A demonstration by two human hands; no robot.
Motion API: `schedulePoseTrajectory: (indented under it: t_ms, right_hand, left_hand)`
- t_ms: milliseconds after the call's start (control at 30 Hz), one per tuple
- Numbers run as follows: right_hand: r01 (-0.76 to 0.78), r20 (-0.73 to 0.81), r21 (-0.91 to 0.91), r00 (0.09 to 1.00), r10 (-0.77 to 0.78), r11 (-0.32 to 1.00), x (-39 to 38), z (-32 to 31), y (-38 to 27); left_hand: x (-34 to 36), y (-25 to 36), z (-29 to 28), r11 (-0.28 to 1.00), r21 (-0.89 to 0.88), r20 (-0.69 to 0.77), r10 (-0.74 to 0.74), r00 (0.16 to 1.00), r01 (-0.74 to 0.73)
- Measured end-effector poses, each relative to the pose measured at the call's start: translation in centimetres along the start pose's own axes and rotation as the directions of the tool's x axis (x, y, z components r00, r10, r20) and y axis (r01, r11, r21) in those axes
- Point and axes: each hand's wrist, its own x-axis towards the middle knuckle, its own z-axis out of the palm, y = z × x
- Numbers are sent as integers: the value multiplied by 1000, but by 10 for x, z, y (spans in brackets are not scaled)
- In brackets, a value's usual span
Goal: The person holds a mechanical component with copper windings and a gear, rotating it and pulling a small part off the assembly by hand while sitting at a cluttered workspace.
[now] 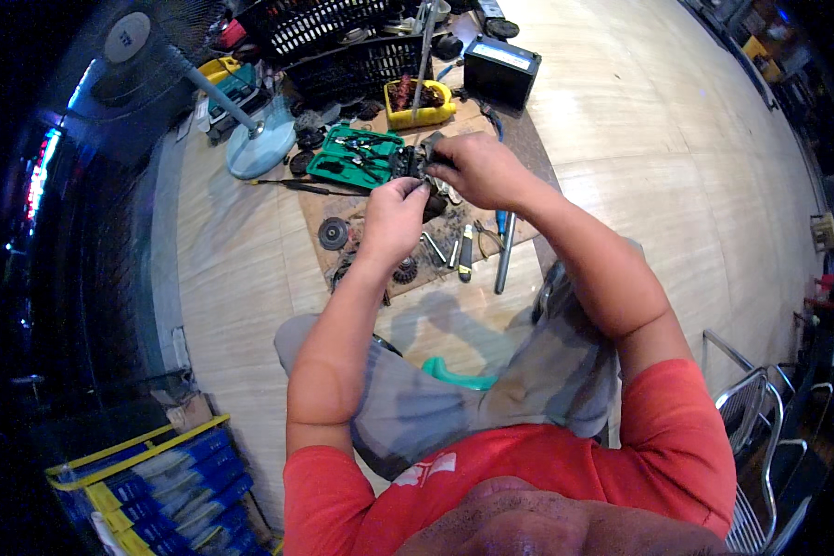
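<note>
My left hand (392,216) and my right hand (477,169) both grip a small dark mechanical part (414,159), held up between them above a brown cardboard sheet (350,232) on the floor. The left hand pinches it from below, the right hand closes on it from the right side. Under the hands, on the cardboard, lie a knife-like tool with a black and yellow handle (465,252), a metal rod (505,253), a round gear (333,233) and other small dirty parts.
A green tool case (352,157) lies open beyond the hands, beside a yellow tub (421,104), black baskets (343,42), a black battery (500,69) and a standing fan (258,139). A metal chair (760,435) is at right, blue crates (157,482) at lower left.
</note>
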Motion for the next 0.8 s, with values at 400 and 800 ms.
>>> schedulePoseTrajectory:
  t_ms: [400, 800]
  right_hand:
    - [-130, -40, 189, 989, 140, 973, -4, 1, -27]
    - [-169, -71, 503, 969, 236, 847, -7, 35, -41]
  left_hand:
    - [5, -7, 4, 996, -82, -165, 32, 986, -46]
    - [11, -8, 0, 624, -773, -212, -89, 973, -111]
